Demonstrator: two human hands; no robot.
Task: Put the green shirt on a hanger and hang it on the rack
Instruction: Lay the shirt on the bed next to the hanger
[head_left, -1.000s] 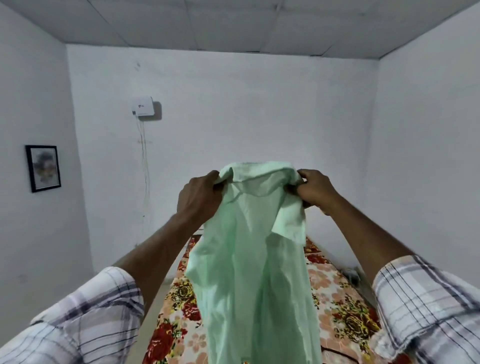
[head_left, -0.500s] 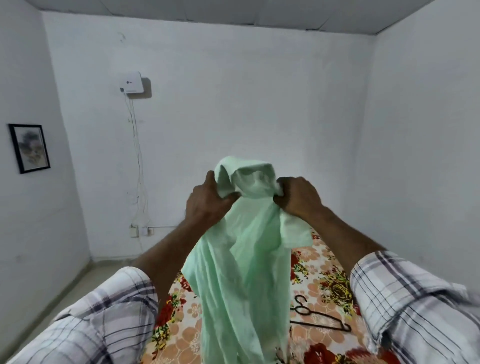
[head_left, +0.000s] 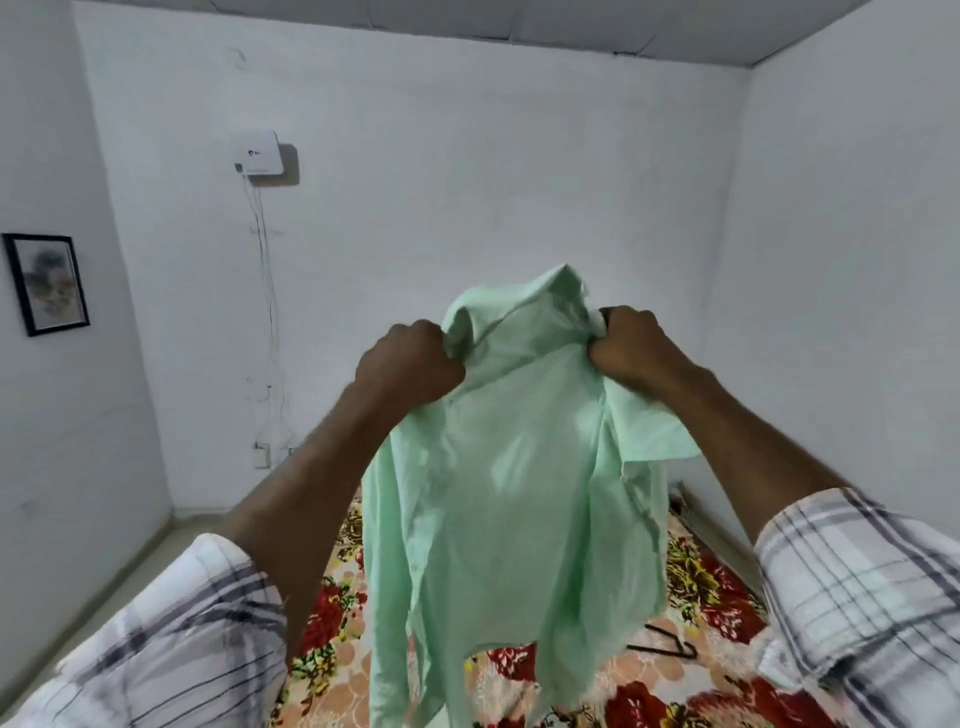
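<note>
While both hands grip it, green shirt (head_left: 514, 483) hangs.

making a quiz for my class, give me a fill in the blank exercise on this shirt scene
1. The left hand and the right hand grip the green shirt at its ____.
2. Below the shirt, on the floral bedsheet, lies a black ____.
3. The framed picture hangs on the ____ wall.
Missing words: collar; hanger; left.
</note>
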